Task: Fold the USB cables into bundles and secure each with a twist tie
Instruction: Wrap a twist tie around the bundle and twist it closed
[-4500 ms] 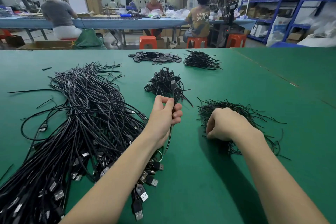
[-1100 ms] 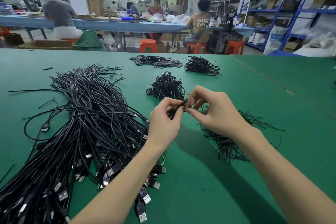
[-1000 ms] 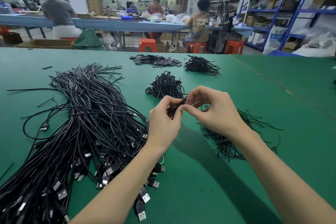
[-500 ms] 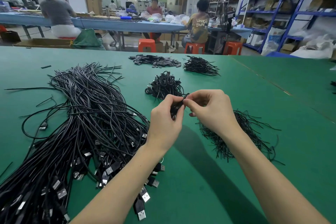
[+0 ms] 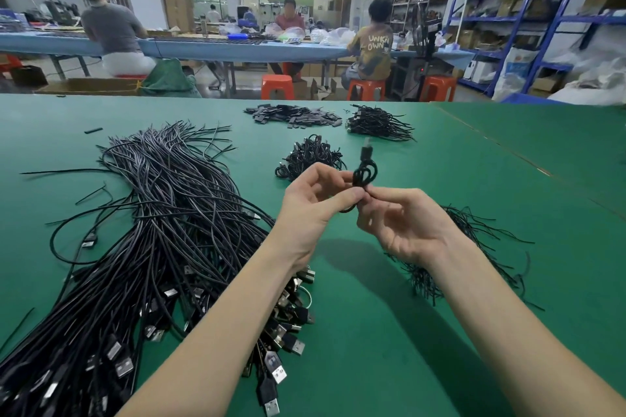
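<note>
A small coiled black USB cable bundle is held up above the green table, its plug end pointing upward. My left hand pinches the bundle's lower part between thumb and fingers. My right hand, palm turned toward me, pinches the same spot from the right; the twist tie there is hidden by my fingertips. A large heap of loose black USB cables spreads over the table's left side. Loose black twist ties lie in a pile under my right wrist. Finished bundles lie just beyond my hands.
Farther back lie a heap of flat dark pieces and another pile of black cables. A seam crosses the table at right. Beyond the table, people sit on orange stools at a blue bench; blue shelving stands at right.
Both hands have lifted the bundle and turned it upright, so its coil and plug now stand clear above my fingers. My right palm has rotated toward me. Earlier, my right hand reached into the twist ties.
</note>
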{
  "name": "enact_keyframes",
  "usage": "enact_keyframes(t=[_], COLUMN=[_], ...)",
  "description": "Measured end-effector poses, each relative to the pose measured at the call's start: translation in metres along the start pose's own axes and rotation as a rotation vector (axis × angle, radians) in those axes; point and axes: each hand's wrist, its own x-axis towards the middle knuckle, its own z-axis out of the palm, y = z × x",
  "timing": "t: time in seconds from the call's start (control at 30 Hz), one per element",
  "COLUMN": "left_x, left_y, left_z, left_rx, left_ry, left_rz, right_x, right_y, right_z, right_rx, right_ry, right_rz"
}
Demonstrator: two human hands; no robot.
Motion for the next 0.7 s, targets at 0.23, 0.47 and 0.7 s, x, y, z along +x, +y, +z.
enact_keyframes(t=[0.23,0.47,0.7], left_x=[0.003,0.005,0.004], left_y=[-0.001,0.0,0.002], left_z=[-0.004,-0.012,-0.017], left_rx=[-0.065,-0.283,-0.308], left_ry=[0.026,0.019,-0.049], left_rz=[-0.136,-0.278,-0.353], right_x=[0.001,0.0,0.005], right_y=[-0.002,0.002,0.006], right_z=[-0.001,-0.011,-0.012], right_rx=[-0.796,-1.717,-1.692], right_ry=[0.216,0.158,0.125], right_rz=[-0.435,-1.162,-1.284])
